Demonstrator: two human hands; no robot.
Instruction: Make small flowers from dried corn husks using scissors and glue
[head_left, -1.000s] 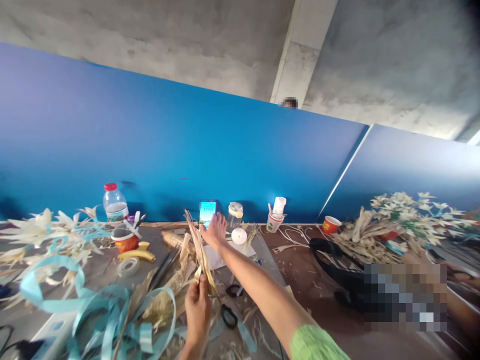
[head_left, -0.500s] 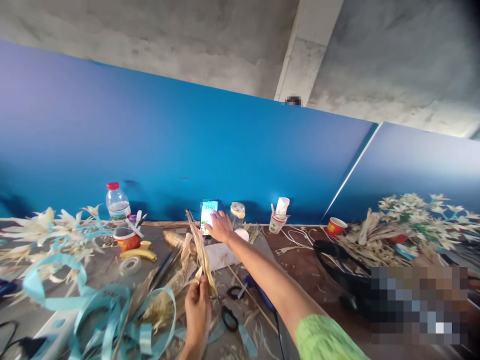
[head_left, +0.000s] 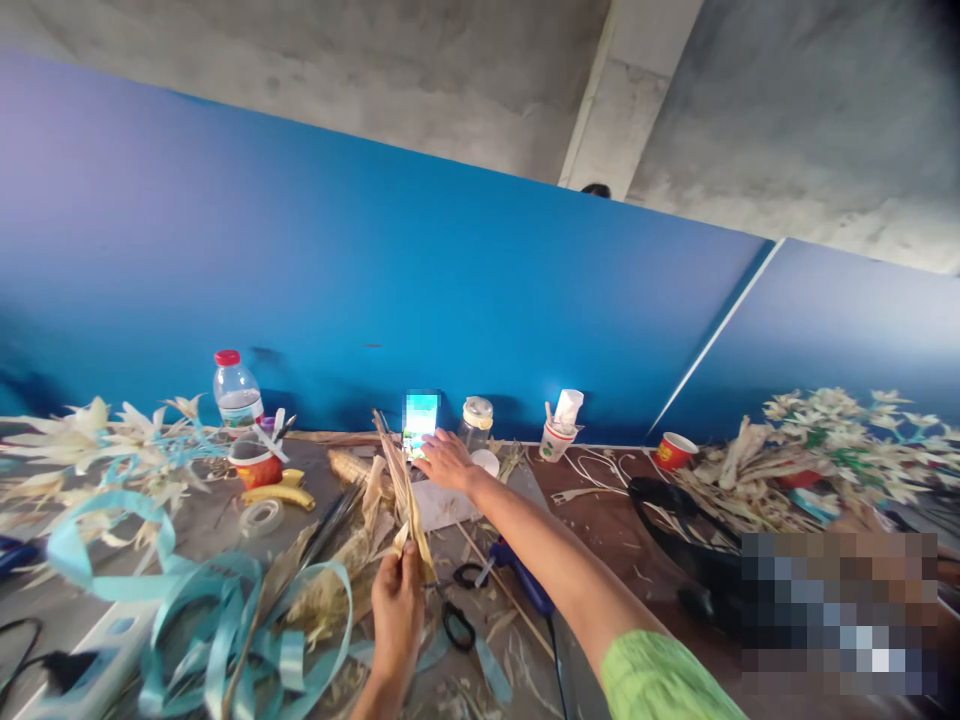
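Note:
My left hand [head_left: 396, 600] is closed in a pinch on a small pale piece of corn husk [head_left: 401, 537] near the front middle of the table. Just beyond it, longer dry corn husks [head_left: 405, 490] rise in a loose sheaf. My right hand [head_left: 448, 462] reaches across to a lit phone [head_left: 421, 412] propped against the blue partition. Its fingers are stretched out at the lower part of the screen; whether they press on it I cannot tell. Scissors [head_left: 458, 626] with black handles and a blue glue gun [head_left: 529, 580] lie below my right forearm.
Pale blue ribbon [head_left: 202, 610] coils at front left, near husk flowers [head_left: 120, 440]. A bottle [head_left: 237, 395], a paper cup [head_left: 255, 465], bananas [head_left: 281, 492] and tape [head_left: 262, 517] stand behind. A glass jar [head_left: 475, 425] and cups line the partition [head_left: 480, 290]. Another person's blurred hand is at far right.
The phone's screen has changed from a clock display to a brighter picture. My right hand has shifted slightly lower on the screen. My left hand keeps its pinch, and the view has tilted a little.

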